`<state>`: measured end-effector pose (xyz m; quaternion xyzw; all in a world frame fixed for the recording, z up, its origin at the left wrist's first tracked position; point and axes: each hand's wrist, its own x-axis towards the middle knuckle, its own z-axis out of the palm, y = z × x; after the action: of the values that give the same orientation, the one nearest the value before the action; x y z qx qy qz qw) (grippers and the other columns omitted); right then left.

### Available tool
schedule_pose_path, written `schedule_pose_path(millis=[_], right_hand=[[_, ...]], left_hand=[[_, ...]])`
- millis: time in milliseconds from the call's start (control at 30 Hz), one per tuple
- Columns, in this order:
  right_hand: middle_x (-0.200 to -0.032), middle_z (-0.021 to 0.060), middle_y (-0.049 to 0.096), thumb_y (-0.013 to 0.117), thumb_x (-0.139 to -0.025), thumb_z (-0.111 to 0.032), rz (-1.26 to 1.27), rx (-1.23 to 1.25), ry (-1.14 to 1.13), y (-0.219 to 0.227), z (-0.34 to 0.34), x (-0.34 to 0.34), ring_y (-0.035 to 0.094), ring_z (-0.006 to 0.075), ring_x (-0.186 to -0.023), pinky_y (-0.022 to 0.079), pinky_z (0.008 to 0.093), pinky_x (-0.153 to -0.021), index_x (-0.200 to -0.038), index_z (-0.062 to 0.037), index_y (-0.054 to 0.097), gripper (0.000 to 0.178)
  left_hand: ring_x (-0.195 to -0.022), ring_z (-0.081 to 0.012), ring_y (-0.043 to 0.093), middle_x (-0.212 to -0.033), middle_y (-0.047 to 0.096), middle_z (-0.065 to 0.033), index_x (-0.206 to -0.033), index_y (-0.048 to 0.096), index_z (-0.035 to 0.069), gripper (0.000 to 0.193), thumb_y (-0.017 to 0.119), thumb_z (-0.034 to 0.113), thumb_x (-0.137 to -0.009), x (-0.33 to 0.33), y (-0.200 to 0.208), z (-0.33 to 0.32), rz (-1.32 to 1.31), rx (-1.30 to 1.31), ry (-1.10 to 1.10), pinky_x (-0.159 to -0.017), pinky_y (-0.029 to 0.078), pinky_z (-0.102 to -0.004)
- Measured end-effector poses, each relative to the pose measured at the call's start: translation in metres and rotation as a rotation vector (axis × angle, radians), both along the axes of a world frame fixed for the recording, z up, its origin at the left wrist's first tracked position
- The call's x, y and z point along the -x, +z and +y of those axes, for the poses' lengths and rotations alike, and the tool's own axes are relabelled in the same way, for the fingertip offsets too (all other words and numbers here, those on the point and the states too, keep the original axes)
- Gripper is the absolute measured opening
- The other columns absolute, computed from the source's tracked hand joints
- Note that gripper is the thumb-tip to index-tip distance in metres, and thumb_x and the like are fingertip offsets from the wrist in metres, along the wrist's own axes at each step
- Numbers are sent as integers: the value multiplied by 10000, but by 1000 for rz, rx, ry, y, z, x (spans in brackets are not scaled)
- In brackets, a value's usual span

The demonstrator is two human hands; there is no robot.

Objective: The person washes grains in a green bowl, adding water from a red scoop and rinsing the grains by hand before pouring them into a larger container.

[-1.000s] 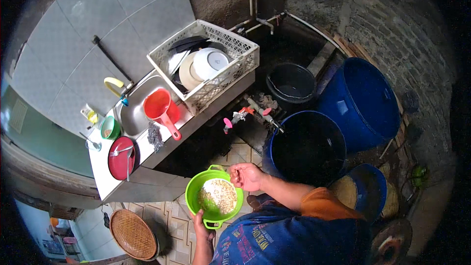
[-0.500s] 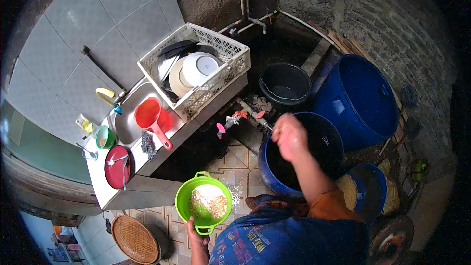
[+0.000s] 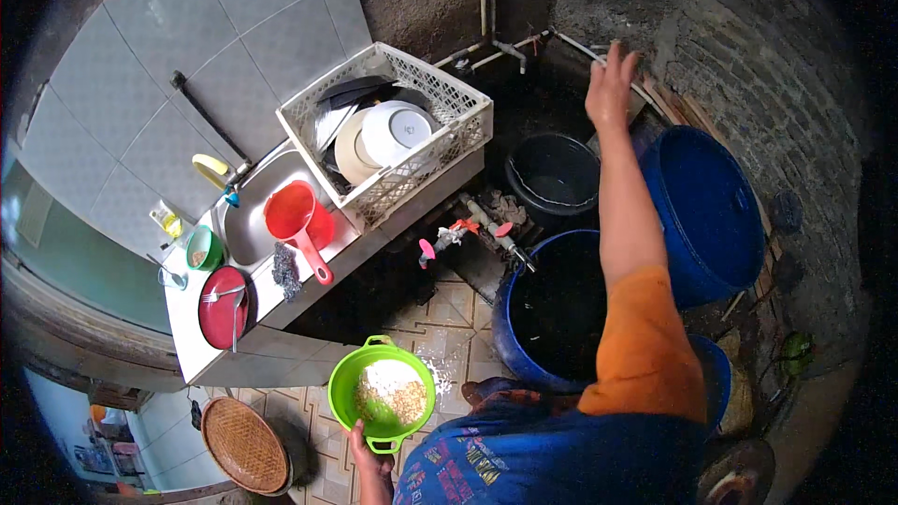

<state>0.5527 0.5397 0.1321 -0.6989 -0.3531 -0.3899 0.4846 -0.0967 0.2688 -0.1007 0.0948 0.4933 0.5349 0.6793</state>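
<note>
By the tiled counter (image 3: pixel 281 304), left-hand fingers (image 3: pixel 360 438) grip the green bowl (image 3: pixel 382 393).

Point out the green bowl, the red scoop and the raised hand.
green bowl (image 3: pixel 348 391): head view, left rim.
red scoop (image 3: pixel 292 213): head view, inside of the cup.
right hand (image 3: pixel 610 89): head view, back of the hand.
</note>
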Motion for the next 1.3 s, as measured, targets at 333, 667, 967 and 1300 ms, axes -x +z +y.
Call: schedule_pose_path(millis=[333,667,967,1300], right_hand=[[-932,71,623,442,-1024,-231,894,-237,807,-121,-72,134,596,140,-792,515,294,-709,-1054,-15,595,267],[-856,84,669,559,-933,-168,1163,719,1669,-183,-182,363,652,186,-784,521,327,-694,-1180,-26,594,287],[-978,205,642,566,-877,-148,229,1096,1738,-194,-182,387,633,358,-955,500,439,-781,-966,-41,613,147],[-931,180,632,599,-828,-100,331,1020,1559,-175,-212,379,618,372,-924,505,444,-808,-1037,-38,644,222]], left_hand=[[-1062,-280,604,-1217,587,-95,-1298,491,122,504,554,397,-880,-10,8,-11,143,79,68,-858,524,-435],[-985,-262,630,-1164,606,-80,-1244,511,104,459,543,394,-890,-26,16,4,195,0,66,-798,537,-408],[-1115,-283,523,-1281,476,-113,-1386,322,186,554,513,182,-866,-26,3,5,59,-29,-82,-908,468,-444],[-1109,-304,543,-1283,485,-106,-1385,338,210,544,526,234,-876,-33,36,12,241,-65,-221,-901,485,-458]])
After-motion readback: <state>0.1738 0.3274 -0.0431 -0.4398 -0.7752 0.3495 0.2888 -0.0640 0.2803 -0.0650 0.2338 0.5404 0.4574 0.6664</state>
